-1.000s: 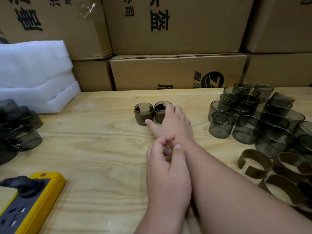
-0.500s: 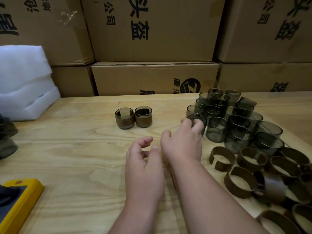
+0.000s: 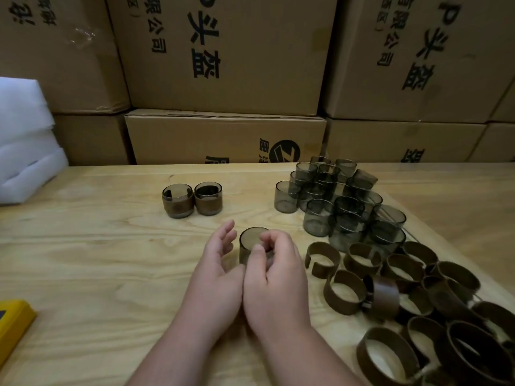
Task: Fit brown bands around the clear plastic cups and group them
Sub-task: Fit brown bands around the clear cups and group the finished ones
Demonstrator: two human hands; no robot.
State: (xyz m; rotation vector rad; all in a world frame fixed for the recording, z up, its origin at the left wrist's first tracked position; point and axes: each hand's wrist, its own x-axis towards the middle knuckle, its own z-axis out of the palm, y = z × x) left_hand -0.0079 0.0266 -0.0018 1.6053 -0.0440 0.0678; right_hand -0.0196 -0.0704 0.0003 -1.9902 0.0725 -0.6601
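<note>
My right hand [image 3: 274, 277] grips a bare smoky clear cup [image 3: 249, 240] standing at the table's middle, thumb and fingers curled round its rim and side. Just left of the cup, my left hand [image 3: 217, 263] is open with relaxed fingers; I cannot tell whether it touches the cup. Two banded cups [image 3: 192, 200] stand side by side farther back on the left. A cluster of several unbanded cups [image 3: 334, 201] sits at the right. Several loose brown bands [image 3: 395, 291] lie in a pile at the near right.
The wooden table [image 3: 97, 260] is backed by stacked cardboard boxes [image 3: 223, 79]. White foam sheets [image 3: 25, 151] lie at the far left. A yellow power strip [image 3: 14, 321] pokes in at the near left edge.
My right hand reached to the cup cluster, took one bare cup and brought it to the middle in front of me. My left hand opened beside it. The view shifted right.
</note>
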